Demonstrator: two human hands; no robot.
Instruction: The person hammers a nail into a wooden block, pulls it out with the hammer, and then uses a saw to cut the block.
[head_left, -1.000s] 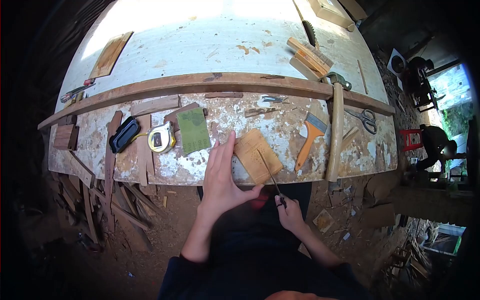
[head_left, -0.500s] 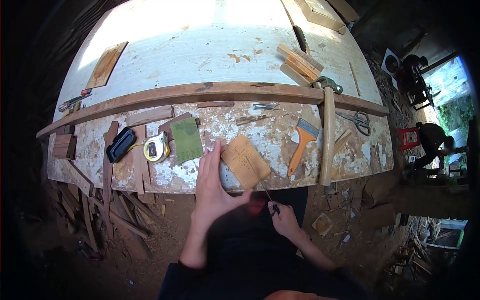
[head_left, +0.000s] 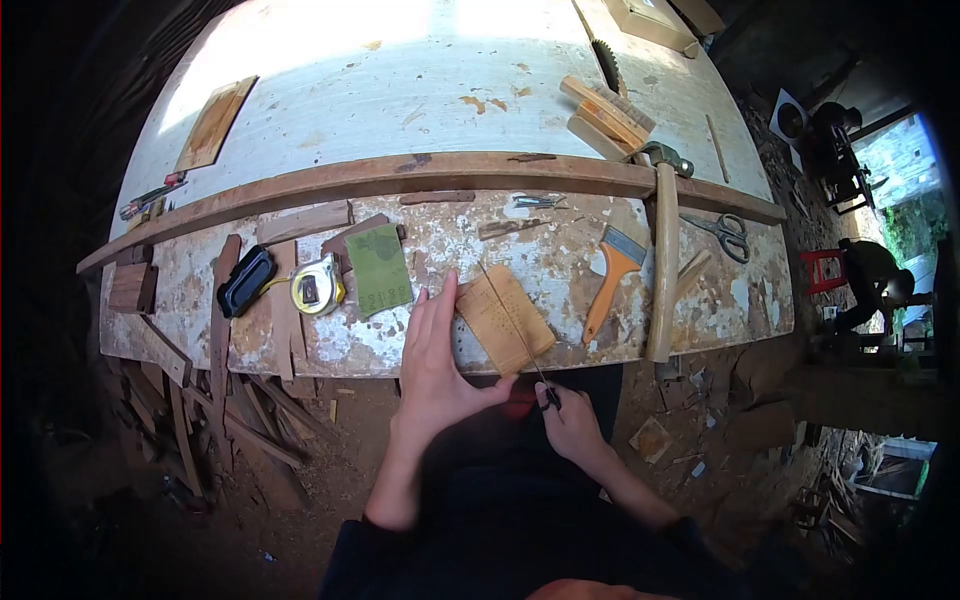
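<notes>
A tan square piece (head_left: 497,335) with rows of small dark dots lies at the bench's front edge. My left hand (head_left: 437,350) rests along its left side, fingers stretched and thumb spread, fingertips by the left corner and thumb at the lower corner. My right hand (head_left: 575,425) is closed on the dark handle of a thin, long-shafted tool (head_left: 517,330). Its shaft crosses over the square, with the tip just past the upper edge. Left of my left hand lies a green sandpaper sheet (head_left: 378,270). An orange-handled paintbrush (head_left: 607,290) lies to the right.
A long wooden bar (head_left: 400,180) spans the bench (head_left: 330,345). On the left are a tape measure (head_left: 316,287) and a black case (head_left: 246,282); on the right, a hammer (head_left: 663,260) and scissors (head_left: 730,238). Wood scraps (head_left: 260,430) litter the floor. Another person (head_left: 865,285) is at far right.
The thin tool has slid forward across the tan square, its tip moving from the middle to beyond the upper edge. My left hand keeps its pose beside the square; the whole view has shifted slightly.
</notes>
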